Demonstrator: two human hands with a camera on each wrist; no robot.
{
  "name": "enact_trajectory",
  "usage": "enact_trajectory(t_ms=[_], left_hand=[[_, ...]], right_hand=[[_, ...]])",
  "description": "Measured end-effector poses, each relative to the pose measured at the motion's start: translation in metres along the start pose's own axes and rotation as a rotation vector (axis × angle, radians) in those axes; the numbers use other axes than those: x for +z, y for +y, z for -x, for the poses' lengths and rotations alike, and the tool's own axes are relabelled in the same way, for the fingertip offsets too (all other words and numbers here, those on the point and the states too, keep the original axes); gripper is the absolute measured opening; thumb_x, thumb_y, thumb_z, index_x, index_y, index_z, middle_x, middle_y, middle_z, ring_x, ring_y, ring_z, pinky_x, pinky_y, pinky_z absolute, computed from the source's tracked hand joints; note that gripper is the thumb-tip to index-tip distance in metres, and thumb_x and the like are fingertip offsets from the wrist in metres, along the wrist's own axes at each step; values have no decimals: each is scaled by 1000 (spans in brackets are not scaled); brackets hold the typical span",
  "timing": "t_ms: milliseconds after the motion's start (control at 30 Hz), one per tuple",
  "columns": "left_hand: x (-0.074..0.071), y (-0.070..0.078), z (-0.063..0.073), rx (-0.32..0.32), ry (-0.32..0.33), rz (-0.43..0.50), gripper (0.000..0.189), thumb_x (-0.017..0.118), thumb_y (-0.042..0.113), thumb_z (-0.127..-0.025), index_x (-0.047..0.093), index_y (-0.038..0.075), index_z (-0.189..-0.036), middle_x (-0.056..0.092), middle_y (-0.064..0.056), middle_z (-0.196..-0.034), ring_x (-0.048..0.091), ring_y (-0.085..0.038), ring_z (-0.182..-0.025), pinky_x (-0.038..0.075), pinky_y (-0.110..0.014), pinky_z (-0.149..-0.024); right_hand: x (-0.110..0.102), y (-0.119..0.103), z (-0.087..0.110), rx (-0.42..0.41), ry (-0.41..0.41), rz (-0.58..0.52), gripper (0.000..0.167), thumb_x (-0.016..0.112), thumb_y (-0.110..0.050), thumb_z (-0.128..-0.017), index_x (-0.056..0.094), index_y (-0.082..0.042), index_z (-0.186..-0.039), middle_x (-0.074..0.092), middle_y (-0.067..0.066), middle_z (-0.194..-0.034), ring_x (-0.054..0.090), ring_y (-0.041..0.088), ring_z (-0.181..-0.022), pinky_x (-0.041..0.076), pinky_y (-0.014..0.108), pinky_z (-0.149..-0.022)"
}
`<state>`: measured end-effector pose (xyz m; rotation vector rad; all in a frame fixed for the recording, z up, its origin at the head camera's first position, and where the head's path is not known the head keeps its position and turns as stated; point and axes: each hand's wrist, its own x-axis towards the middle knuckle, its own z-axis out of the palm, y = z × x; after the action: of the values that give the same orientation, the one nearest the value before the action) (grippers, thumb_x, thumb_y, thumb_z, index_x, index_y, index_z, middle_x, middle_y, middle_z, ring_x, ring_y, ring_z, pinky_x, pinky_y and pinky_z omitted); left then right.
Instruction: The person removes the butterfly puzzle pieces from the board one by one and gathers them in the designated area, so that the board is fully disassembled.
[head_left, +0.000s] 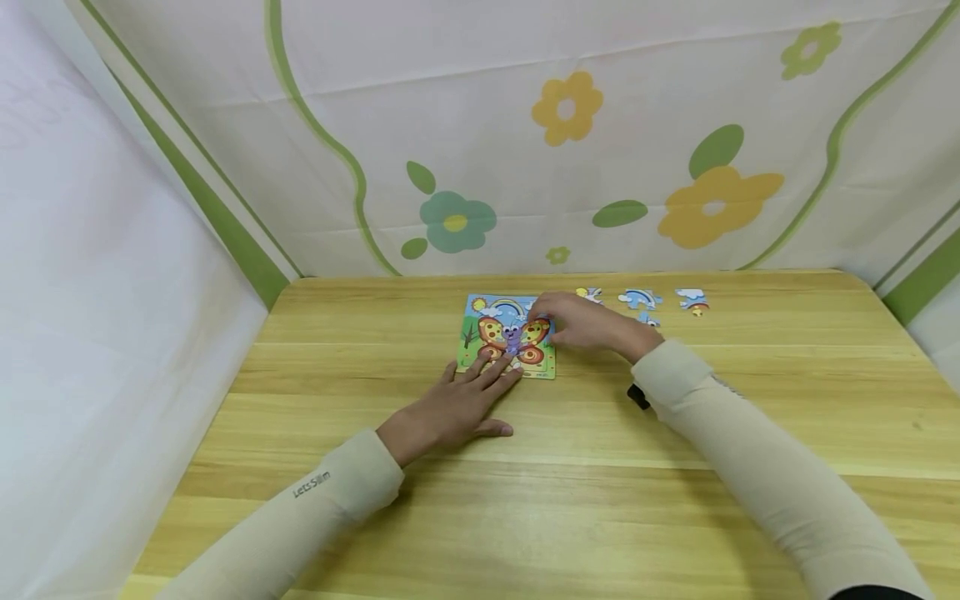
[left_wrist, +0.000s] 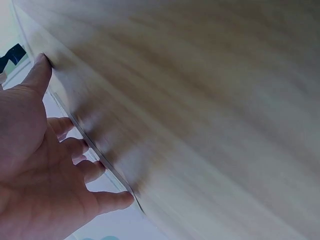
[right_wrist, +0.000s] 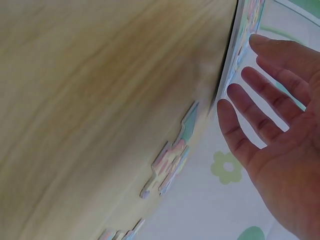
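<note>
A square jigsaw puzzle (head_left: 471,333) with a butterfly, a sun and a rainbow lies flat near the back of the table in the head view. My left hand (head_left: 453,408) rests its spread, straight fingers on the puzzle's front edge, thumb out on the wood. In the left wrist view that hand (left_wrist: 55,165) lines its fingertips along the board's thin edge (left_wrist: 107,164). From the right, my right hand (head_left: 581,321) touches the puzzle's upper right part. Its loosely extended fingers (right_wrist: 275,100) show nothing between them in the right wrist view.
Several loose puzzle pieces lie right of the board, among them a rainbow piece (head_left: 640,298) and a cloud piece (head_left: 692,300). The wooden table (head_left: 600,500) ends at a white flowered curtain (head_left: 487,125) behind. Another white sheet (head_left: 112,292) hangs on the left.
</note>
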<state>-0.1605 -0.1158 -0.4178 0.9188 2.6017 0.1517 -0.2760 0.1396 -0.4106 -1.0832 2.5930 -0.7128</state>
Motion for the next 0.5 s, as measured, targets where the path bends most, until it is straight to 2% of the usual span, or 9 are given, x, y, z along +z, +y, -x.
enact_trajectory(t_ms=[200,500], left_hand=[[-3,2,1,-3,-9,8,84,49,60,-105,13,23,-171,5,-3,-178,1,-32,-165,16,-70,-126],[-4,3,2,-6,-16,14,84,49,60,-105,13,23,-171,4,-3,-178,1,-32,-165,15,-70,-126]], right_hand=[[2,-2,-2,-5,-8,54,38,70,8,-90,73,-2,-127,70,15,-132,62,36,-129,48,55,-112],[4,-4,-3,10,-30,96,41,71,5,-91,72,-5,-130,69,14,-134,58,38,-134,41,59,-118]])
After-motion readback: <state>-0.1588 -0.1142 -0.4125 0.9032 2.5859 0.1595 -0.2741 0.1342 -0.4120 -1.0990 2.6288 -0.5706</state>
